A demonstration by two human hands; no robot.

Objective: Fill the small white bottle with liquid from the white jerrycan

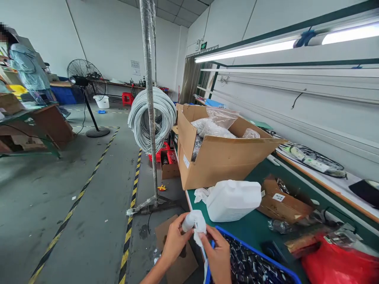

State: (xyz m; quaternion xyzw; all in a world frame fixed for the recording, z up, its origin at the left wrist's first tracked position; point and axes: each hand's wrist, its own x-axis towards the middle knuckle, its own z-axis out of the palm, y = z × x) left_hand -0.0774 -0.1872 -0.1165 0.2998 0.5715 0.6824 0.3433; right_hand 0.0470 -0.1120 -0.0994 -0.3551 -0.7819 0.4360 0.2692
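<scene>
My left hand (174, 241) pinches a small white rounded piece (192, 219), perhaps a little bottle or a cap; its exact kind does not show. Close beside it, my right hand (218, 252) has thumb and fingers closed on a crumpled white tissue or cloth (197, 238) against that piece. A large white plastic jug (233, 200) lies on its side just beyond my hands, with a white crumpled cloth (201, 195) by its neck. Below my right hand is a blue tray (284, 272) full of small dark and metallic parts.
A big open cardboard box (225, 157) with bagged contents stands on the green table (254, 173). To the right are a smaller carton (281, 201) and a red bag (340, 260). A wrapped metal pole (151, 98) and wire coil (137, 122) stand beside the table. A person (29, 67) is far left.
</scene>
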